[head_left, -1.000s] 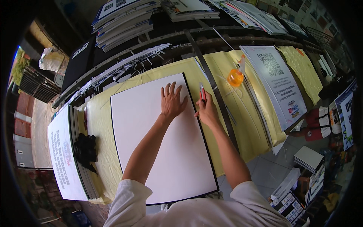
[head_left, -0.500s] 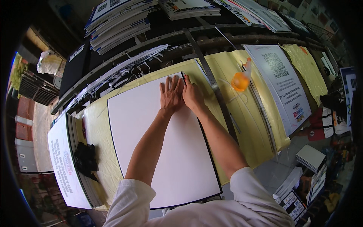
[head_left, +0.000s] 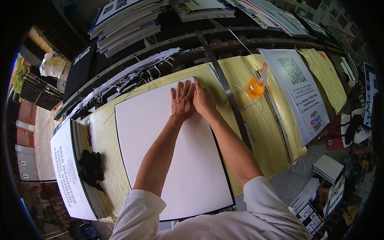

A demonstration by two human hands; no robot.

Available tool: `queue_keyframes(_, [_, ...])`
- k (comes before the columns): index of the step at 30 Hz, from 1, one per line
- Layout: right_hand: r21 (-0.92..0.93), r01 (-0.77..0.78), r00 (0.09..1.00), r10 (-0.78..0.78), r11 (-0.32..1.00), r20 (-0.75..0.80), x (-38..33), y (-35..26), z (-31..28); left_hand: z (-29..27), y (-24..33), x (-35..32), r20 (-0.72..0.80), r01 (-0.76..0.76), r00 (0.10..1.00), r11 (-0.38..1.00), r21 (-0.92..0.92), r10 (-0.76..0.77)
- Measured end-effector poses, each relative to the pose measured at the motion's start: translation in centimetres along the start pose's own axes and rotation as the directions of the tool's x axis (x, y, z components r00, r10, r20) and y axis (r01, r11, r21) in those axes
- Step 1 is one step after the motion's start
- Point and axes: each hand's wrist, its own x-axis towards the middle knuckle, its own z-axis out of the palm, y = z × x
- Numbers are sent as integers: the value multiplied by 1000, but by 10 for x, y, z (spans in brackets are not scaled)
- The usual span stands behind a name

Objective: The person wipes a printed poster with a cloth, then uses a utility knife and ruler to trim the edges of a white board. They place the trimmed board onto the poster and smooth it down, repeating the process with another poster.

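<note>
1. Pressing down side by side, your left hand and right hand lie flat on the white board, near its far edge.
2. Your left fingers are spread and stretched out, palm down on the sheet; they grip nothing, only bear on the board's surface.
3. Your right fingers lie closer together, also flat and closed around nothing; the hand touches your left hand along its inner side.
4. The white board has a thin dark edge and rests on the yellow table cover; it runs from just beyond your fingertips back to your chest.
5. Just right of your right fingers, a long metal ruler lies across the cover, apart from your hand.
6. Farther right of the fingers, past the ruler, sits an orange tape dispenser, with a printed poster beyond it.
7. Well to the left of your left fingers, off the board, a black cloth lies beside a white printed sign.
8. Beyond your fingertips, stacks of printed boards sit on the rack.
</note>
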Motion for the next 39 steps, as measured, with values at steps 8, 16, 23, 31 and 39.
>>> queue_keyframes(8, [-75,-40,997,45,996,70,2,-4,0,4,-3,0,-25,-21,999,1000,11,21])
queue_keyframes(16, [-16,-10,1000,10,1000,16,3,-7,-2,2,-2,2,-2,-20,1000,999,43,20])
queue_keyframes(23, [-48,-24,1000,25,999,20,1,-8,1,1,0,0,-31,-21,999,1000,11,21])
queue_keyframes(31, [-42,-22,999,24,999,48,-29,-2,-10,9,-2,2,-63,-13,998,1000,24,15])
queue_keyframes(39, [-64,105,991,-110,992,-71,-108,23,-5,10,-6,0,-100,-53,994,999,-6,52])
